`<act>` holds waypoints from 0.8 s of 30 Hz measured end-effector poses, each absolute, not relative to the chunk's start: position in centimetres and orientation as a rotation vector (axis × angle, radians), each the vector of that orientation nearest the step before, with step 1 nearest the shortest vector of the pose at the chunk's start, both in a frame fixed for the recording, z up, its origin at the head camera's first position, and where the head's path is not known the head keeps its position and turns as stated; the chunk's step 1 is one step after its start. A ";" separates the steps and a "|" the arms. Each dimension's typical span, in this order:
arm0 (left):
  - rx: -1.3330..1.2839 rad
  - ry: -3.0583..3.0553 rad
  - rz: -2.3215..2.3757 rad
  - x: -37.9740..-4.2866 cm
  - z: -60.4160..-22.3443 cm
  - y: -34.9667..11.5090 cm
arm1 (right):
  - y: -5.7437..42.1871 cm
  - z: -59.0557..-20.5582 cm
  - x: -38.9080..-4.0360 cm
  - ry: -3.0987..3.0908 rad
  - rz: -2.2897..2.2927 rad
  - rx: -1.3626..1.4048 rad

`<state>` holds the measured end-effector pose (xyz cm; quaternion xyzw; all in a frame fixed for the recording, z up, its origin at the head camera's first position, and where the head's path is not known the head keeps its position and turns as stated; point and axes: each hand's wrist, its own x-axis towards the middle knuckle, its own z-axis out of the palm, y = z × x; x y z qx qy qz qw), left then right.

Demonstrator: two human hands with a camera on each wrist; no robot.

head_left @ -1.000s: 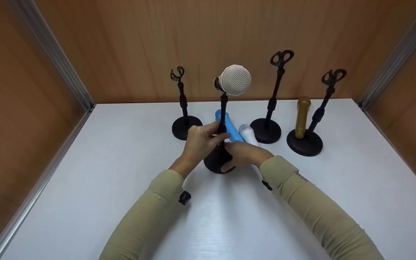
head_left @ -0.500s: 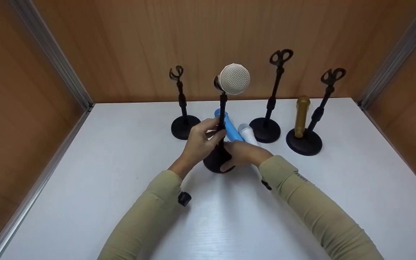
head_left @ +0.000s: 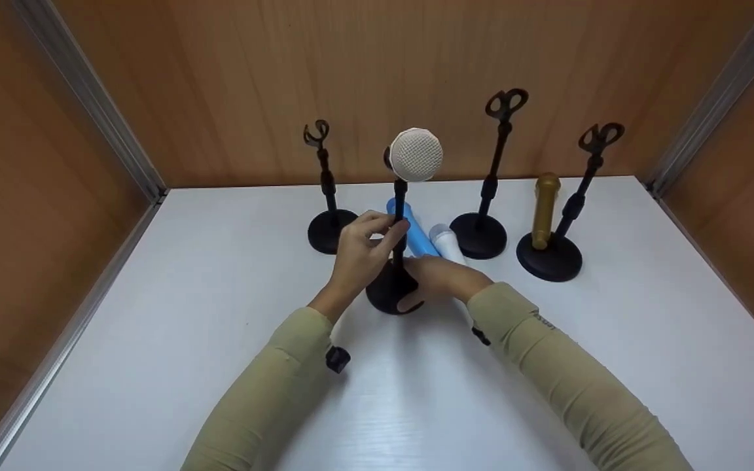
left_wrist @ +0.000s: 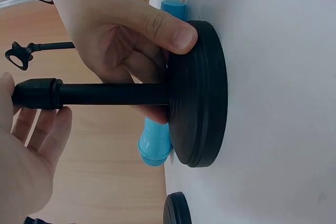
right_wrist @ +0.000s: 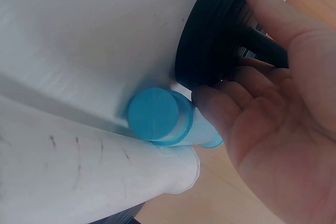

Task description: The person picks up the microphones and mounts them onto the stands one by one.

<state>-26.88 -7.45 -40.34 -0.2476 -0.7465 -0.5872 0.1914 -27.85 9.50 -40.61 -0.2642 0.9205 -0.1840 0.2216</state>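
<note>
A black desktop microphone stand [head_left: 398, 245] stands upright at the middle, carrying a microphone with a pale mesh head [head_left: 416, 155] in its top. My left hand [head_left: 360, 248] grips the stand's pole at its collar [left_wrist: 39, 94], thumb on the near side. Lower down, my right hand [head_left: 439, 278] holds the round base [left_wrist: 202, 95], its thumb laid over the base's edge in the left wrist view. Behind the right hand lie a blue microphone [head_left: 418, 237] and a white microphone [head_left: 448, 243], both partly hidden by it.
Three more black stands with bare clips stand behind: a left stand [head_left: 328, 196], a taller middle stand [head_left: 491, 190] and a right stand [head_left: 573, 209]. A gold microphone [head_left: 545, 212] stands on the right stand's base. Wooden panels [head_left: 351, 78] enclose the white table [head_left: 220, 294].
The microphone head has come down and slightly left on its stand. My left fingers have shifted up the pole, while my right hand has stayed at the base.
</note>
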 end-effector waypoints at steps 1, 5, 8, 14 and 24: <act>-0.689 -2.096 -1.641 -26.8 -40.3 -7.4 | 9.5 -40.6 -27.8 2.538 -0.511 -0.725; -0.680 -2.107 -1.647 -26.6 -40.2 -7.4 | 9.4 -40.3 -27.6 2.530 -0.507 -0.717; -0.676 -2.116 -1.656 -26.3 -39.8 -7.3 | 9.4 -40.2 -27.6 2.530 -0.498 -0.708; -0.680 -2.121 -1.656 -24.4 -37.6 -7.1 | 9.3 -40.2 -27.7 2.531 -0.487 -0.702; -0.713 -2.106 -1.665 -24.1 -36.8 -7.0 | 9.4 -40.3 -27.8 2.518 -0.513 -0.699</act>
